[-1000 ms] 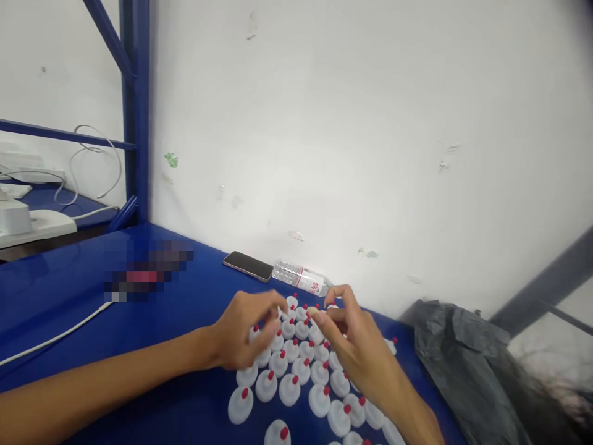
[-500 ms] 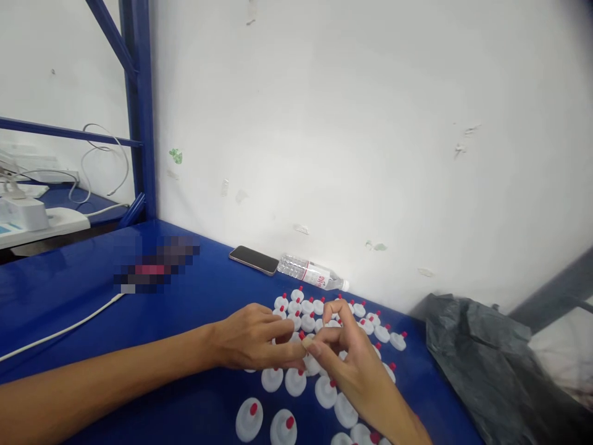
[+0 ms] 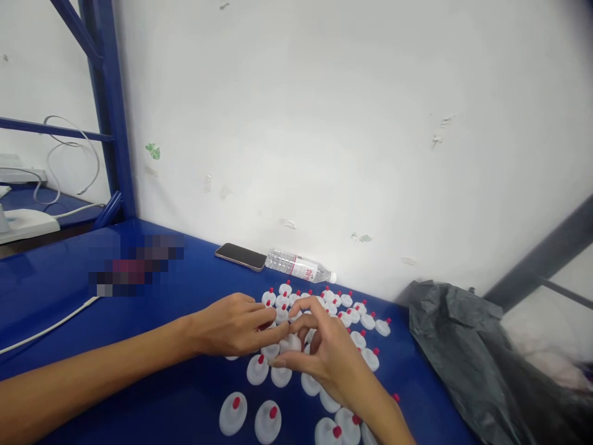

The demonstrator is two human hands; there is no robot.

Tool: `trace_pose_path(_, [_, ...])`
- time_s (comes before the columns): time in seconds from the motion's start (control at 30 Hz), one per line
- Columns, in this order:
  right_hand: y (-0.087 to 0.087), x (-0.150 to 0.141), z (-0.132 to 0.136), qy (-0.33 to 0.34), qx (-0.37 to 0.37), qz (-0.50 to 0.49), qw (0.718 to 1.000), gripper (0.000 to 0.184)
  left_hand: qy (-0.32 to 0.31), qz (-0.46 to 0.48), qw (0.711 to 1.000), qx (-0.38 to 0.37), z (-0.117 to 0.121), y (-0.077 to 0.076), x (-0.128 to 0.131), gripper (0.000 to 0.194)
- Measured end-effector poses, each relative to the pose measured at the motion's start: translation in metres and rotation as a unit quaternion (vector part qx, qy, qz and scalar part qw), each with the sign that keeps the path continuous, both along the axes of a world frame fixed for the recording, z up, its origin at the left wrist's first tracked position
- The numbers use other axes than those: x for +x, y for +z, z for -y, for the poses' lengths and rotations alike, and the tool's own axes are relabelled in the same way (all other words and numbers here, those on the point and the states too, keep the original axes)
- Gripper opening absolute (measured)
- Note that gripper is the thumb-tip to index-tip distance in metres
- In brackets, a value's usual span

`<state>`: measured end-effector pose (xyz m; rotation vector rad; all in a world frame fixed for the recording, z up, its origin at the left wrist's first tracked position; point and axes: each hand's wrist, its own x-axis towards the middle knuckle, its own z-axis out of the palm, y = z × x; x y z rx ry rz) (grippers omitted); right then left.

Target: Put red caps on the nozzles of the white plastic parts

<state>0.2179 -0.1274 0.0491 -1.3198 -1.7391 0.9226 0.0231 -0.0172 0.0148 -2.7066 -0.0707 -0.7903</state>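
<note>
Several white caps with red tips stand in rows on the blue table. My left hand reaches in from the left, fingers pressed together at a white cap in the middle of the group. My right hand comes from the lower right and its curled fingers meet the left fingertips at the same cap. Two more caps sit apart near the front edge.
A phone and a lying water bottle rest against the white wall. A black plastic bag lies at the right. A white cable crosses the table at left; a blue frame post stands behind.
Both hands have come nearer the front and closed together over one cap. The view has shifted, so the wall and the things on the table sit further left.
</note>
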Motion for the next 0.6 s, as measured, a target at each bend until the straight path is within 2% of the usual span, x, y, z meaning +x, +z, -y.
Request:
trace_pose_path(0.1, [-0.006,0.006,-0.006,-0.024,0.052,0.055,0.997,0.04,0.006,-0.034,0.998,0.046,0.003,0.001,0.001,0.025])
trace_pose_path(0.2, [-0.012,0.01,-0.011,-0.025,0.097,0.098,0.99,0.043,0.002,-0.005,0.993,0.115,0.007,0.001,0.004,0.019])
trace_pose_path(0.3, [-0.015,0.012,-0.014,-0.008,0.173,0.178,0.969,0.03,0.019,0.021,0.99,0.137,0.008,0.001,0.006,0.018])
trace_pose_path(0.4, [-0.014,0.014,-0.016,-0.012,0.258,0.26,0.93,0.022,0.02,0.0,0.995,0.095,0.007,-0.001,0.008,0.017])
trace_pose_path(0.53, [-0.013,0.012,-0.018,-0.052,0.369,0.356,0.857,0.023,0.024,0.018,0.999,-0.045,0.003,-0.005,0.011,0.018])
trace_pose_path(0.6, [-0.014,0.007,-0.02,-0.078,0.407,0.388,0.823,0.021,0.033,0.036,0.995,-0.087,0.003,-0.006,0.014,0.021])
